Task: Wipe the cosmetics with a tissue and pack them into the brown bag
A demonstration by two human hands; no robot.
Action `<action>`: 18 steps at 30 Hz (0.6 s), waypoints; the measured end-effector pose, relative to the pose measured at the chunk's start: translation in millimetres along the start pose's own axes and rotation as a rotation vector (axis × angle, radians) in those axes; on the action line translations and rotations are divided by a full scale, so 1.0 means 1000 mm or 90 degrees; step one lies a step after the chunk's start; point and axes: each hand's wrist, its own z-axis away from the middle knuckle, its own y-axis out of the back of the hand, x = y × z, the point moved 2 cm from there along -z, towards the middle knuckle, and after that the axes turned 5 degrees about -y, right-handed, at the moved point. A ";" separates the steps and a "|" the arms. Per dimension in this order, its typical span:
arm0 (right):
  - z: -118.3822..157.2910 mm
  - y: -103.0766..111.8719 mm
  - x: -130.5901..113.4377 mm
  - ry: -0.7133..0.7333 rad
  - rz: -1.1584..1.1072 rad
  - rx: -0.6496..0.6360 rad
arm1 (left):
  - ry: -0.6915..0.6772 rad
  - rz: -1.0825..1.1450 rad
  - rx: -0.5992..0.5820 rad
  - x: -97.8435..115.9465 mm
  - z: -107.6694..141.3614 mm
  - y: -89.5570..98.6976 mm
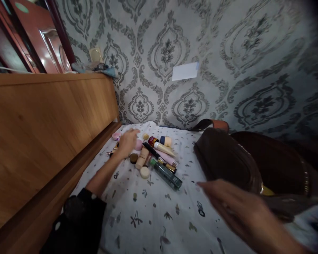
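Nearest, at the left, lies a black sleeve with pale dots. At the near right, the person's right hand, blurred, reaches out with its fingers straight and together; its grip is unclosed and appears to hold nothing. It is just on the near side of a dark brown bag that rests on a white printed sheet.

In the middle of the sheet, well apart from the right hand, cosmetics lie in a loose cluster. A dark green bottle with a green end is on the near side, tilted across the sheet, and a cream round lid sits to its left. Just beyond are a beige tube, a brown round jar, a black slim tube, a cream tube and a pink tube.

The left hand is over the left edge of the cluster, beside a pink round item. Its fingers point right; the underside is hidden, so whether its grip has hold of anything cannot be told.

Farther back lie a red jar and a blue-and-cream jar. A wooden panel lines the left, and patterned wallpaper covers the far wall.
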 end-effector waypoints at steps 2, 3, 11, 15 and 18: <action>0.004 -0.035 -0.015 0.013 -0.041 -0.104 | 0.088 -0.043 -0.016 -0.041 -0.021 0.008; 0.006 -0.051 -0.021 -0.007 -0.059 -0.143 | 0.134 -0.064 -0.031 -0.061 -0.029 0.010; 0.018 -0.120 -0.026 -0.163 -0.243 -0.148 | 0.335 -0.171 -0.203 -0.150 -0.061 -0.009; 0.024 -0.126 -0.019 -0.265 -0.284 -0.147 | 0.350 -0.193 -0.268 -0.158 -0.079 -0.026; 0.029 -0.129 -0.015 -0.315 -0.288 -0.175 | 0.354 -0.202 -0.308 -0.162 -0.092 -0.035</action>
